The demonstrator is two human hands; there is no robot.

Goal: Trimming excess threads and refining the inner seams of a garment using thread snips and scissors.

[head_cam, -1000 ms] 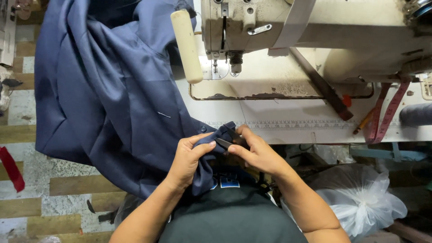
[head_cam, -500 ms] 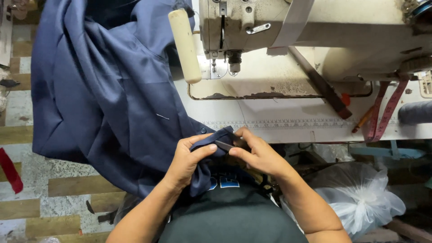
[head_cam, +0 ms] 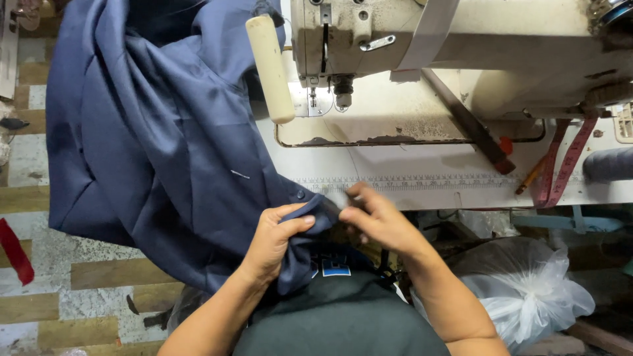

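A large navy blue garment (head_cam: 151, 132) hangs off the left side of the sewing table and down to my lap. My left hand (head_cam: 277, 237) pinches a corner of that cloth near a small dark button (head_cam: 301, 195). My right hand (head_cam: 379, 221) hovers just to the right of that corner, fingers bent and blurred, tips touching the fabric's edge. Both hands sit at the table's front edge, below the cream sewing machine (head_cam: 461, 53) and its needle (head_cam: 341, 99).
A cream roller (head_cam: 270, 66) leans beside the machine head. A pink measuring tape (head_cam: 560, 165) and a pencil (head_cam: 531, 175) lie at the right of the white table (head_cam: 409, 178). A white plastic bag (head_cam: 527, 290) sits on the floor at right. A red strip (head_cam: 14, 250) lies at left.
My right hand has lifted slightly off the folded fabric corner and its fingers moved. The left hand keeps its pinch on the cloth. The view has shifted a little.
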